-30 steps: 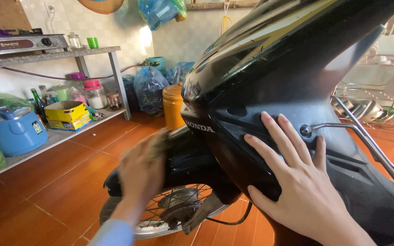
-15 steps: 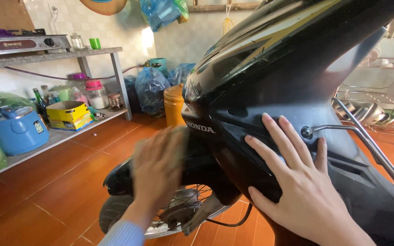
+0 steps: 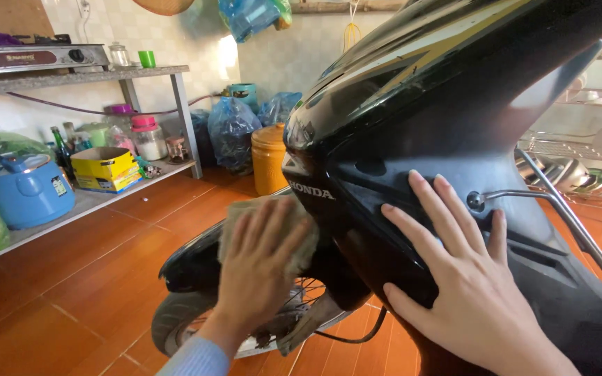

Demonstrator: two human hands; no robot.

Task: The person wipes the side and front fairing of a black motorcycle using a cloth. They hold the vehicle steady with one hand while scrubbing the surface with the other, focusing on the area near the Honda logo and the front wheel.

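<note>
- Cloth (image 3: 294,226), tan and crumpled, now sits under the left hand (image 3: 263,268), pressed against the black front fender (image 3: 193,261) of the motorbike (image 3: 440,139), just below the nose panel with its white lettering.
- Left hand has come up and toward the bike since a second ago, when it was lower, further out and blurred with motion; now it is sharp, fingers close together and laid flat over the cloth, palm pushing it onto the fender.
- Right hand (image 3: 468,278) has not shifted across the three views: fingers spread wide, palm flat on the glossy black side panel (image 3: 384,202), just beside the chrome hook (image 3: 524,198). It holds nothing.
- Judging from this, wiping is under way, with the stroke having travelled from the lower fender up toward the panel edge, while the other hand steadies the bike.
- Front wheel (image 3: 175,320) shows below the fender, spokes partly hidden by the left wrist.
- Beyond the bike: orange floor tiles (image 3: 71,278), a metal shelf (image 3: 99,202) with a blue rice cooker (image 3: 26,188) and a yellow box (image 3: 106,167), and a yellow bin (image 3: 269,157) by the wall.
</note>
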